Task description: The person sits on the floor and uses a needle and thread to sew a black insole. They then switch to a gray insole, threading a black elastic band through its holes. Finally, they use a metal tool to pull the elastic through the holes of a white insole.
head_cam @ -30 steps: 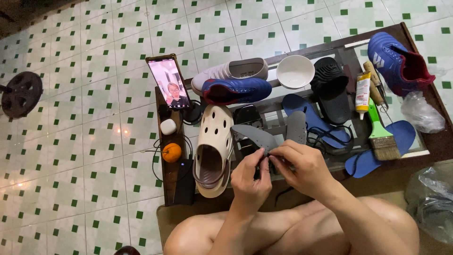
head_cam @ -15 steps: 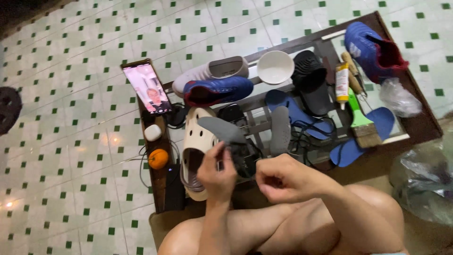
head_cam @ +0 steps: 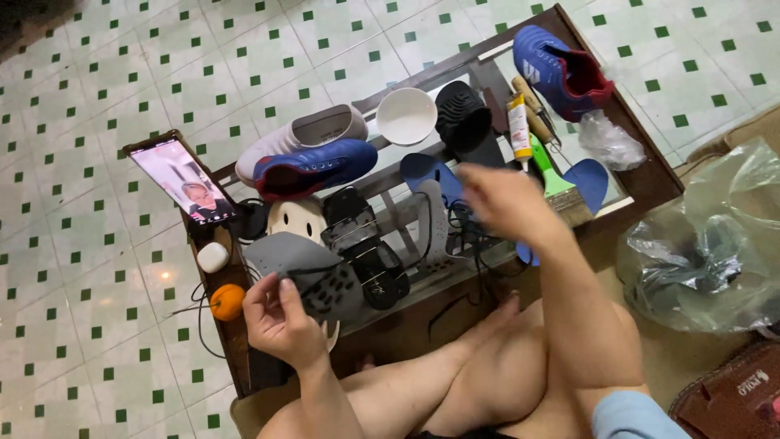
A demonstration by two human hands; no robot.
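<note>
Table: low dark wooden table (head_cam: 650, 183) with a glass top, crowded with footwear. It fills the middle of the view, with green-and-white tiled floor beyond it.
Bag: crumpled clear plastic bag (head_cam: 707, 244) on the floor at the right, well apart from both hands.
Shoes: blue boot (head_cam: 561, 69) at the far right corner. White shoe (head_cam: 305, 134) and blue shoe (head_cam: 313, 167) lie side by side, touching, at the far left.
Phone: lit phone (head_cam: 183, 179) propped at the left end, near the white shoe.
Grey insole: grey insole (head_cam: 296, 256) at the near left edge of the table, lifted over a cream clog (head_cam: 296, 219); its dark perforated face is turned toward the camera.
Left hand: left hand (head_cam: 280, 325) pinches the insole's near end, thumb on one side and fingers curled on the other — a firm grasp.
Right hand: right hand (head_cam: 500, 199) is off the insole, though half a second ago it worked close beside the left. It now stretches over the table's middle, near a green-handled brush (head_cam: 556, 179) and a blue insole (head_cam: 426, 171). It is motion-blurred, so I cannot tell whether it is closed on anything.
Change: the two-handed hold has split — the insole is carried by the left hand alone.
Small items: glue tube (head_cam: 517, 122) just beyond the brush; orange fruit (head_cam: 227, 301) at the near left edge, just beside the left hand.
</note>
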